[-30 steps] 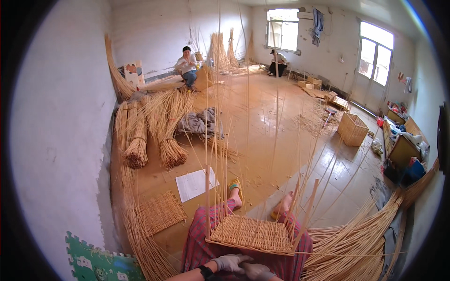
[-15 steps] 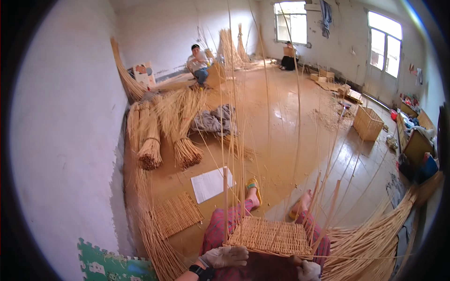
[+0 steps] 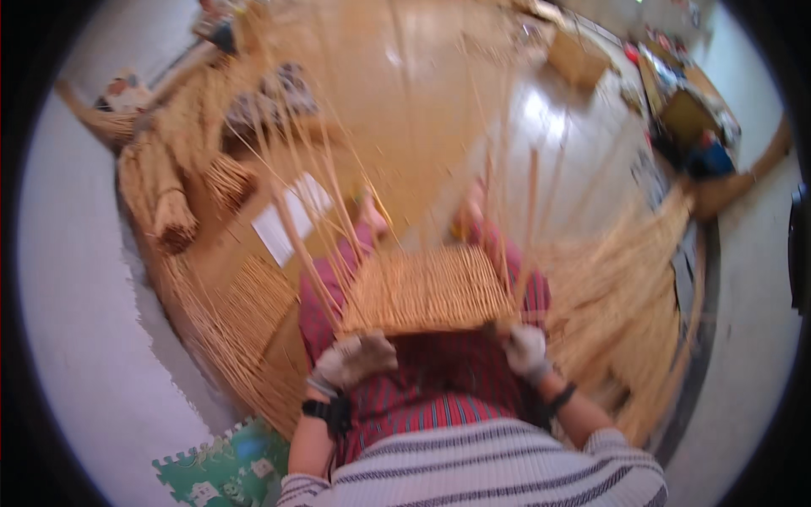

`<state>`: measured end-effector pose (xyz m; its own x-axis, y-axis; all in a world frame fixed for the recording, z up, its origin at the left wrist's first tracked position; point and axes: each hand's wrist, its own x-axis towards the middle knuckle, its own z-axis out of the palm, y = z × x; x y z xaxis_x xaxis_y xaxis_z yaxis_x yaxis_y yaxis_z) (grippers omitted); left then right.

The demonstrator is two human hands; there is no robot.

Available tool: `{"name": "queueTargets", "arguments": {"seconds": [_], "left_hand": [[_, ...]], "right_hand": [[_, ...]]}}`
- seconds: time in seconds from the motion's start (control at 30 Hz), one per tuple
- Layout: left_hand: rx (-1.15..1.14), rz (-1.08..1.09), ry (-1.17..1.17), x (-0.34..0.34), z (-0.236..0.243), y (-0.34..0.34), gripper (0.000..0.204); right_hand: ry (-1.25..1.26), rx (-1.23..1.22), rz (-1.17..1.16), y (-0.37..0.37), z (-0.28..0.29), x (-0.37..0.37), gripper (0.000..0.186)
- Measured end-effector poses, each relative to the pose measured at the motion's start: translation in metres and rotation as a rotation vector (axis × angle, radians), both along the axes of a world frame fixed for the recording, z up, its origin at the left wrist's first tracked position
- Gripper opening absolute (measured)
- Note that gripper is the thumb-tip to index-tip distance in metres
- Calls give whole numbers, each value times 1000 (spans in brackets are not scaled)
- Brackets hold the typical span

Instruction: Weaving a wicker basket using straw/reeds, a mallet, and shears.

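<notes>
Currently, a woven panel (image 3: 429, 291) is being borne across the lap (image 3: 422, 406). At seven o'clock, its near edge is being met by the left hand (image 3: 359, 359), whose grip cannot be told; at five o'clock, a dark-brown piece (image 3: 498, 328) is being clasped by the right hand (image 3: 527, 351).

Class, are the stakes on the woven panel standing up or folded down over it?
Standing up, some leaning: the stakes rise from both sides of the woven panel, and none lies folded across its face.

Tan woven panel (image 3: 427, 291) across the lap (image 3: 431, 397), stakes (image 3: 530, 228) along its sides
</notes>
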<state>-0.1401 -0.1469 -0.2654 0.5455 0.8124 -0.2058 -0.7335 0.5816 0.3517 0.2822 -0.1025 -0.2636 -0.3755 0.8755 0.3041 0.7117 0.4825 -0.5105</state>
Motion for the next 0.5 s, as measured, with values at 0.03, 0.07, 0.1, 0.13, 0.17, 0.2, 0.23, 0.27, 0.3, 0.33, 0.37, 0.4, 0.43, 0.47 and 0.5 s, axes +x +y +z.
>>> {"name": "queueTargets", "arguments": {"seconds": [0.03,0.07,0.1,0.13,0.17,0.2,0.23,0.27,0.3,0.33,0.37,0.4,0.43,0.47,0.5], "left_hand": [[40,12,64,5,4,0,48],[100,24,136,6,11,3,46],[151,10,194,9,15,5,45],[156,-7,199,13,14,10,45],[137,-36,233,18,14,11,44],[114,-50,277,19,12,7,44],[79,-53,285,22,13,4,43],[83,-58,294,22,14,6,43],[111,-109,379,23,16,4,43],[145,-170,456,28,22,4,44],[166,-184,547,36,26,5,38],[167,-190,546,44,33,8,38],[278,-276,775,51,43,12,34],[392,-363,998,60,51,16,31],[443,-330,1157,72,57,17,28]], "right_hand": [[57,47,-94,2,5,7,8],[118,114,-187,-2,4,12,7],[299,-82,-338,-20,-2,20,13],[489,-247,-477,-16,-8,35,21],[521,-206,-550,-26,-37,62,29],[534,-201,-560,-35,-47,76,29],[480,-186,-555,-45,-51,86,28],[428,-170,-548,-50,-57,91,27],[373,-340,-604,-57,-54,91,27],[375,-342,-612,-68,-69,99,27],[408,-522,-686,-78,-96,109,27],[440,-700,-755,-87,-124,122,28],[438,-698,-758,-93,-145,135,28],[48,-709,-661,-100,-162,150,27],[-334,-706,-547,-106,-170,157,27]]}}
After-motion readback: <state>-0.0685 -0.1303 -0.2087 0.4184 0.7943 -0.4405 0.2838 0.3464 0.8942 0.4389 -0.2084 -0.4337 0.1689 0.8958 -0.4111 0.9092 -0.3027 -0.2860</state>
